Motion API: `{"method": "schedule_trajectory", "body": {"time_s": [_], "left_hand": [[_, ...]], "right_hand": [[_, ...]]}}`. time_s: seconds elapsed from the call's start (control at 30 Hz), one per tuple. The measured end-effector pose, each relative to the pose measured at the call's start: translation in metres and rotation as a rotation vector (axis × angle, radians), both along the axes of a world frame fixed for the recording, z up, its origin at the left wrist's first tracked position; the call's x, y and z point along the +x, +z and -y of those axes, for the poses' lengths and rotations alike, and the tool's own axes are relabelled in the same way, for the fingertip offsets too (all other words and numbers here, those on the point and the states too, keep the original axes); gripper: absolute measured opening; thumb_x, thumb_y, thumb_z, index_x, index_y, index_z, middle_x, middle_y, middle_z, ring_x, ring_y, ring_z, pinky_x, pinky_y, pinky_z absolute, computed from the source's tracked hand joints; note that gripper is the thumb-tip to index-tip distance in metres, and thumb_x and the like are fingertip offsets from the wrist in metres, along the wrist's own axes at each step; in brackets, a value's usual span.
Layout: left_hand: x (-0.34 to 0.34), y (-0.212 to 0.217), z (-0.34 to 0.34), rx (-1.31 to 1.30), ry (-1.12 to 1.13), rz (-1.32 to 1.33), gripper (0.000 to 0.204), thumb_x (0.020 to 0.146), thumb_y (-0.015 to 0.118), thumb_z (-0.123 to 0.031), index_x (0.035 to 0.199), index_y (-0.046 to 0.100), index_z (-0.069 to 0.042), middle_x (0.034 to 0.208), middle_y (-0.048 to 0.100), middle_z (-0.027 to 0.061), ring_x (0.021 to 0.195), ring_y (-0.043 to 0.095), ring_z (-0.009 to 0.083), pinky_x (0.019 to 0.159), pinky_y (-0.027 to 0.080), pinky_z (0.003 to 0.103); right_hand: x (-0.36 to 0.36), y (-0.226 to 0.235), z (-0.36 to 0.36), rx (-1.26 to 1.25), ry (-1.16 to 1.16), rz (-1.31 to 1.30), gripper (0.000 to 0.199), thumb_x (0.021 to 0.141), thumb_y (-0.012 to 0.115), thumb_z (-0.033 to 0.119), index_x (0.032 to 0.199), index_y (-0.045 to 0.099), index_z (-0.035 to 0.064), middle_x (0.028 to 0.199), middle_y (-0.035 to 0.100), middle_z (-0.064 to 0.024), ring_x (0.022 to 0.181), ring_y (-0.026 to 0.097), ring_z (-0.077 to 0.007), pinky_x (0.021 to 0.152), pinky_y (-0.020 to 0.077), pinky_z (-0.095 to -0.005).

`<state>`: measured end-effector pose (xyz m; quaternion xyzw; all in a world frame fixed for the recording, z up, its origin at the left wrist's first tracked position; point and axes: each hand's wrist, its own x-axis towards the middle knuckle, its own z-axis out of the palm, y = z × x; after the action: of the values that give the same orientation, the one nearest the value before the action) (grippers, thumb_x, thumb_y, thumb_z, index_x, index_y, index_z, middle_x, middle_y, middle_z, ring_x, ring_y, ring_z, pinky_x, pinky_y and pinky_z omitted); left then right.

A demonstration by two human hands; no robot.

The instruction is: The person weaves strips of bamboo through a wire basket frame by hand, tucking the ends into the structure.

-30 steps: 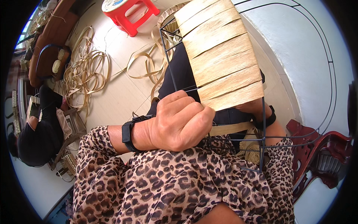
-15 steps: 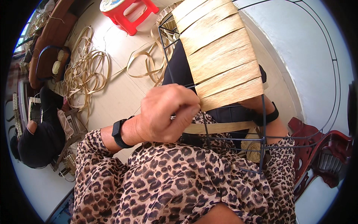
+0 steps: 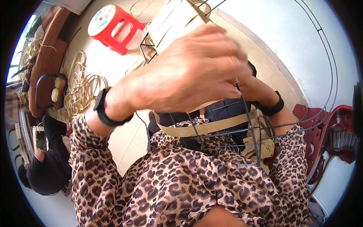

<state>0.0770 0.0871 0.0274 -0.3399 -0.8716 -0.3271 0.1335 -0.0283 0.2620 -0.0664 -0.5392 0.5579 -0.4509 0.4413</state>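
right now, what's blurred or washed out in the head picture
In the head view, the left hand looks softly blurred; also in the head view, glare bleaches the floor near the red stool, and the corners fall into black.

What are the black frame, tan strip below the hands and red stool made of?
Black frame: probably painted metal; thin, stiff, wire-like. Tan strip: perhaps plant fibre or plastic, satin; flat, ribbon-like. Red stool: likely moulded plastic, smooth; rounded edges.
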Motion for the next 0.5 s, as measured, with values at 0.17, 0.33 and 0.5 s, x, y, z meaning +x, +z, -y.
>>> {"method": "schedule_trajectory", "body": {"time_s": [0.17, 0.33, 0.5], "left_hand": [[-0.014, -0.007, -0.006, 0.029, -0.106, 0.019, 0.016, 0.075, 0.065, -0.019, 0.078, 0.062, -0.003, 0.064, 0.052, 0.0048, 0.06, 0.05, 0.0202, 0.065, 0.036, 0.033], [-0.013, -0.003, 0.001, 0.006, -0.146, 0.058, 0.015, 0.075, 0.065, -0.018, 0.078, 0.061, -0.003, 0.065, 0.053, 0.006, 0.06, 0.05, 0.0208, 0.064, 0.036, 0.033], [-0.007, 0.009, 0.013, -0.116, -0.17, 0.111, 0.018, 0.074, 0.065, -0.017, 0.083, 0.06, -0.002, 0.065, 0.054, 0.0059, 0.062, 0.052, 0.0215, 0.068, 0.037, 0.034]], "right_hand": [[-0.002, -0.017, -0.003, -0.067, -0.025, -0.034, 0.029, 0.08, 0.062, 0.028, 0.079, 0.061, -0.001, 0.061, 0.059, -0.0065, 0.053, 0.05, -0.0105, 0.051, 0.0402, -0.0246], [0.001, -0.006, 0.002, -0.063, -0.069, -0.01, 0.025, 0.081, 0.061, 0.024, 0.08, 0.061, -0.0007, 0.063, 0.06, -0.006, 0.054, 0.052, -0.0102, 0.053, 0.0416, -0.0242], [-0.011, 0.031, 0.007, 0.071, 0.063, -0.148, 0.026, 0.082, 0.06, 0.026, 0.08, 0.062, 0.0, 0.065, 0.061, -0.0037, 0.057, 0.052, -0.0088, 0.054, 0.0418, -0.0219]]}}
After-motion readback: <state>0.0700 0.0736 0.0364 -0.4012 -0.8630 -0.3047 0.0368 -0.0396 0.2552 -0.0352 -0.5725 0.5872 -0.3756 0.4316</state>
